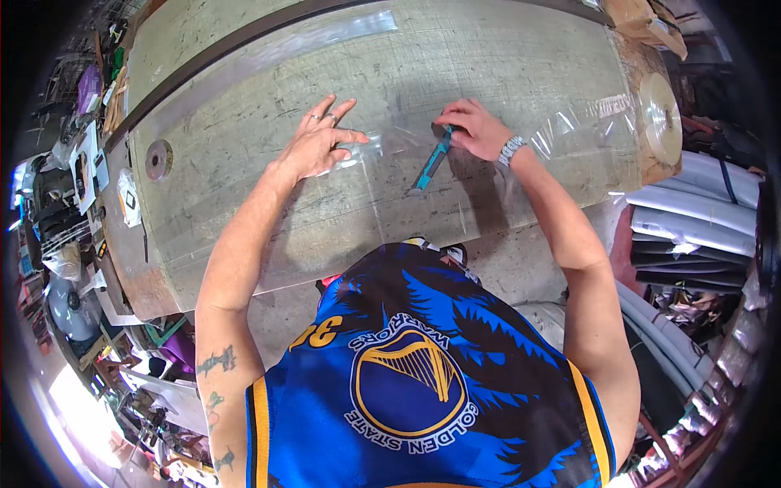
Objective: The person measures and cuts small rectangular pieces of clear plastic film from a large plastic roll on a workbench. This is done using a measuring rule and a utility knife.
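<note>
A strip of clear plastic film (561, 134) lies across the worktable (268, 215), reaching toward a roll at the right end. My left hand (320, 142) rests palm down on the film's left part, fingers spread, with a ring on one finger. In my right hand (478, 130) is a teal and black utility knife (432, 166), gripped near its far end. The knife slants over the film, its other end pointing toward my body. My fingers partly cover the gripped end, and I cannot make out the blade.
The film roll (661, 119) sits at the table's right edge. A tape roll (159, 160) lies at the left. A long dark bar (220, 58) crosses the far side. Wrapped rolls (700, 203) are stacked at the right, and a cardboard box (643, 20) is at the far right.
</note>
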Demonstrator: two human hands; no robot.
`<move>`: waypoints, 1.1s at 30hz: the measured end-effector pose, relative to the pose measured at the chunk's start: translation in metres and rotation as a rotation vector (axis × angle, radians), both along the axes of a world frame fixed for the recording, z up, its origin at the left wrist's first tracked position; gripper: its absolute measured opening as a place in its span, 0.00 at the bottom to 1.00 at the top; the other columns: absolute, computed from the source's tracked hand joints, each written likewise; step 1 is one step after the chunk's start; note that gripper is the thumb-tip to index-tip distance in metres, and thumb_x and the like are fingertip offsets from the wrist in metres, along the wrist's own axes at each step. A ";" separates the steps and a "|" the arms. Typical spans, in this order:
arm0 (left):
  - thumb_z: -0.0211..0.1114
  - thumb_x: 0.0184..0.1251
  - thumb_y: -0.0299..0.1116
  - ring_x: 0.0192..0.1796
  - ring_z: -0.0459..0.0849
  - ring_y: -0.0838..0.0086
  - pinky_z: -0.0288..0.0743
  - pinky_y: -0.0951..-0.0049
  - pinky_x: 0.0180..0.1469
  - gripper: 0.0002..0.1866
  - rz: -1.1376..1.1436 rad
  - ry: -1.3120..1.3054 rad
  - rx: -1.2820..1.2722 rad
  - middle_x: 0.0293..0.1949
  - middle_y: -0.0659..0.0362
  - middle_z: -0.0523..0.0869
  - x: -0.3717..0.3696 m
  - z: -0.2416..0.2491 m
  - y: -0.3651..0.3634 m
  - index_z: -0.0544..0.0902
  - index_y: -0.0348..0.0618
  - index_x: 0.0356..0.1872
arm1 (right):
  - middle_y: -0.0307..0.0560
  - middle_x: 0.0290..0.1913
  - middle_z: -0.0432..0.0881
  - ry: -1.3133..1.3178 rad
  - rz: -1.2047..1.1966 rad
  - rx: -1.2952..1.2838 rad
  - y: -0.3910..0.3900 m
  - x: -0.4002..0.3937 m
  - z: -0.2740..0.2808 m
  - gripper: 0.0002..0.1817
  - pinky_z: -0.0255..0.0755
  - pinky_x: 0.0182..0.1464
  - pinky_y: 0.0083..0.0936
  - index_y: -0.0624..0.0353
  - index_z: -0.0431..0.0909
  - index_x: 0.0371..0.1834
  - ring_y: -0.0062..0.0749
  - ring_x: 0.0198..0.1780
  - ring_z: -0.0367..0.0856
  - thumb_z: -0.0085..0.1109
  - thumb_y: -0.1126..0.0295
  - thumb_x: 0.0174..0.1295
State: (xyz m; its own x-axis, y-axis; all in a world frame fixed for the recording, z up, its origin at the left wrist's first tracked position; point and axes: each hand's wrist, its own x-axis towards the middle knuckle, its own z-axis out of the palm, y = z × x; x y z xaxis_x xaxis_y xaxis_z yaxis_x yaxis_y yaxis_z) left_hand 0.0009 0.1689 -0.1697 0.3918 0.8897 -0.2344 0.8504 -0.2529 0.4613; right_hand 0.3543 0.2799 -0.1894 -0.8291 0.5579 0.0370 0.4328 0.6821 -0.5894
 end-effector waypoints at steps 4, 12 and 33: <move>0.76 0.58 0.35 0.84 0.45 0.54 0.48 0.48 0.83 0.25 0.002 0.028 -0.037 0.83 0.65 0.56 0.002 0.003 0.003 0.87 0.74 0.58 | 0.41 0.58 0.75 -0.146 0.037 0.001 -0.009 0.003 0.015 0.19 0.73 0.63 0.40 0.49 0.82 0.50 0.45 0.60 0.72 0.73 0.69 0.55; 0.77 0.56 0.32 0.84 0.49 0.53 0.52 0.49 0.82 0.27 0.019 0.048 -0.045 0.83 0.65 0.56 0.008 0.008 0.005 0.87 0.73 0.58 | 0.48 0.37 0.81 -0.410 -0.015 -0.273 0.029 0.024 0.036 0.13 0.74 0.46 0.43 0.58 0.74 0.35 0.48 0.43 0.80 0.72 0.71 0.54; 0.82 0.51 0.36 0.85 0.43 0.50 0.48 0.45 0.82 0.30 -0.034 0.059 -0.051 0.84 0.63 0.52 -0.003 0.000 0.013 0.86 0.76 0.58 | 0.56 0.30 0.87 -0.347 -0.688 -0.325 -0.031 0.011 0.072 0.30 0.79 0.44 0.38 0.62 0.86 0.38 0.45 0.33 0.88 0.53 0.42 0.68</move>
State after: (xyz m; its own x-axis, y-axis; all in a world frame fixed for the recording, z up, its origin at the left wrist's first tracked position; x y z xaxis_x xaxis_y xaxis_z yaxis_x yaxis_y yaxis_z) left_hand -0.0022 0.1814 -0.1697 0.4052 0.8627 -0.3027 0.8681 -0.2592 0.4233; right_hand 0.3653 0.2488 -0.1173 -0.2345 0.8825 -0.4078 0.8837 0.0187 -0.4677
